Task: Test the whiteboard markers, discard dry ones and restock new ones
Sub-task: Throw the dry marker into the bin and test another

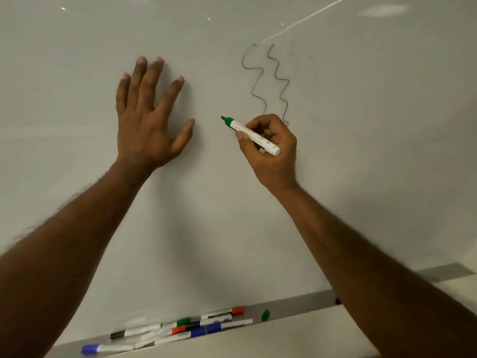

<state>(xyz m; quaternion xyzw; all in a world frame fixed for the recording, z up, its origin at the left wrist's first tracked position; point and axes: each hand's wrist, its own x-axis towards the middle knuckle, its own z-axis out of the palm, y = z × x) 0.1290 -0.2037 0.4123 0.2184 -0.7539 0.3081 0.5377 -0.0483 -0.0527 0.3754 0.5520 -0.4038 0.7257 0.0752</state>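
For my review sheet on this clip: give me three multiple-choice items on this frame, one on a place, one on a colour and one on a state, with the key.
1. Where does the loose green cap lie?
A) on the tray, right of the spare markers
B) on a chair
C) on the floor

2. What colour is the tip of the marker in the right hand?
A) red
B) green
C) blue

3. How is the left hand?
A) gripping a pen
B) flat, fingers spread, against the whiteboard
C) pinching a lid

Key:
1 A: the cap sits on the tray, apart from the spare markers.
2 B: the bare nib and collar are green.
3 B: its straight fingers lie on the board and hold nothing.
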